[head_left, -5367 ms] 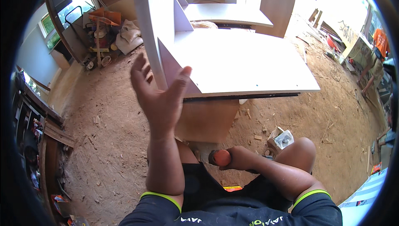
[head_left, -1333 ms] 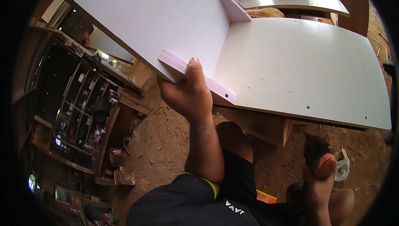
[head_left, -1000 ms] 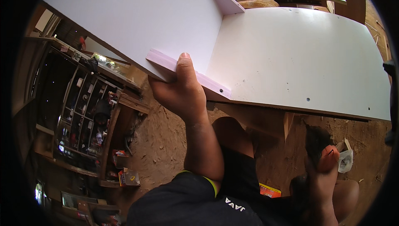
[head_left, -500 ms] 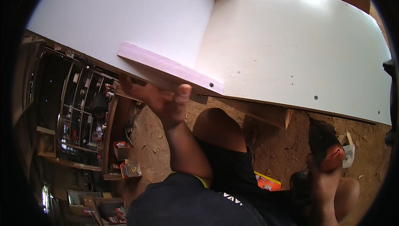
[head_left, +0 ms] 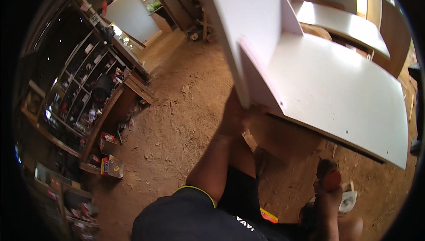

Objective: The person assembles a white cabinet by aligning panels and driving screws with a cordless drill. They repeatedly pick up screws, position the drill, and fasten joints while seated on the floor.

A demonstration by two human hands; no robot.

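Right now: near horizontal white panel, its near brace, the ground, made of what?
White panel: probably laminated board, smooth, semi-gloss; sheen toward its far edge. Brace: likely board too, lilac-tinged, fairly matte, flat-faced. Ground: bare earth, dull brown, scuffed, littered with bits.

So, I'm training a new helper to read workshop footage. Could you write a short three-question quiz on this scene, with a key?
1. Which hand holds the orange-and-black drill-like tool?
2. True or false: the white plastic bag is on the person's left.
3. The left hand is nearest to: A, the white plastic bag; B, the lower end of the lilac triangular brace; C, the drill-like tool.

Key: 1. The right hand. 2. False; the white plastic bag is on the right. 3. B.
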